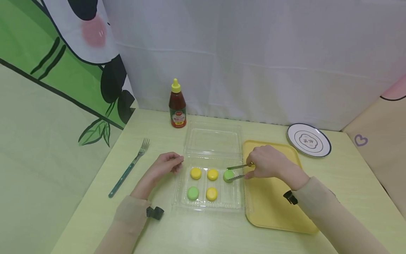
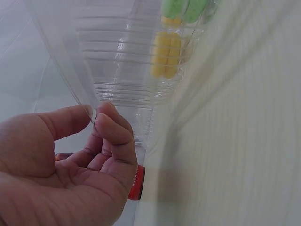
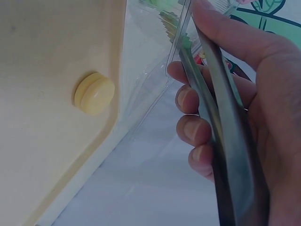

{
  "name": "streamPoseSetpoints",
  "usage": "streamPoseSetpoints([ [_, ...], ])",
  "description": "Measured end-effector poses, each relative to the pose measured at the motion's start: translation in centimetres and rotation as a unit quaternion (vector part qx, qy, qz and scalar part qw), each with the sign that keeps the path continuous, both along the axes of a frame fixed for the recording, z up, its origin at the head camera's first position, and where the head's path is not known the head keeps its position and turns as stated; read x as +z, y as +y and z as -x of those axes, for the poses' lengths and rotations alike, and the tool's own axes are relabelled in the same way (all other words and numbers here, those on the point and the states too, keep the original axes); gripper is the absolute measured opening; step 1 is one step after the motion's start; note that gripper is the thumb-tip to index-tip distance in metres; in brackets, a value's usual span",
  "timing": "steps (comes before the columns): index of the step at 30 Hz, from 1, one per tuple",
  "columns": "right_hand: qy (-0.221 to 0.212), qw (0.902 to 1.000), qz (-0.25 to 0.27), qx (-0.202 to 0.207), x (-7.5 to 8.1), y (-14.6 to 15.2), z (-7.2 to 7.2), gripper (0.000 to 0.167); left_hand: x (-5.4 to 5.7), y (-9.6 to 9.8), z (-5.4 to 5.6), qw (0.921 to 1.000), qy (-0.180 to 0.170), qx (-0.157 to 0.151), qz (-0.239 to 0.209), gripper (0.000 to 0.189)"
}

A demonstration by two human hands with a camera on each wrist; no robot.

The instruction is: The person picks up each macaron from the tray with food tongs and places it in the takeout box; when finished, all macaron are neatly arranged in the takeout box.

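My left hand (image 1: 165,164) pinches the left edge of a clear plastic box (image 1: 222,204) between thumb and index finger; the left wrist view shows the edge caught at the fingertips. In my right hand (image 1: 268,163) are metal tongs (image 3: 221,113), their toothed tips on either side of a green macaron (image 1: 228,175) in the box's back right compartment. Three yellow macarons, one of them at the back left (image 1: 195,173), and a second green macaron (image 1: 192,193) at the front left sit in the other compartments. The box's lid (image 1: 212,139) lies folded back.
A yellow tray (image 1: 276,211) lies right of the box, with another yellow macaron (image 3: 95,94) on it, hidden by the right hand in the head view. Around these are a sauce bottle (image 1: 177,109), a green-handled fork (image 1: 128,169) and a white plate (image 1: 320,144).
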State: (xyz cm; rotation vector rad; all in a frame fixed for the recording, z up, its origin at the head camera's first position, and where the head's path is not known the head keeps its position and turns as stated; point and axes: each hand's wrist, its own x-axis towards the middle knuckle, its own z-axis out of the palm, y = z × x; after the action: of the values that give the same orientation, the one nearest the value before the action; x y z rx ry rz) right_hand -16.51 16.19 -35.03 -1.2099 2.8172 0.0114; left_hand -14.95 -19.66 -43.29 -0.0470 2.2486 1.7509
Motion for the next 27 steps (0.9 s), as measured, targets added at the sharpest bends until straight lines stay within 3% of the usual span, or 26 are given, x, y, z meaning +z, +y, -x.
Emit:
streamPoseSetpoints([
  [20, -0.017, 0.9996, 0.018, -0.014, 1.3, 1.3, 0.0, 0.043, 0.3, 0.1, -0.1, 1.0000, -0.005, 0.005, 0.004, 0.031],
  [27, -0.001, 0.9993, 0.035, -0.014, 2.1, 2.1, 0.2, 0.041, 0.2, 0.0, -0.1, 1.0000, -0.002, 0.002, 0.002, 0.030],
])
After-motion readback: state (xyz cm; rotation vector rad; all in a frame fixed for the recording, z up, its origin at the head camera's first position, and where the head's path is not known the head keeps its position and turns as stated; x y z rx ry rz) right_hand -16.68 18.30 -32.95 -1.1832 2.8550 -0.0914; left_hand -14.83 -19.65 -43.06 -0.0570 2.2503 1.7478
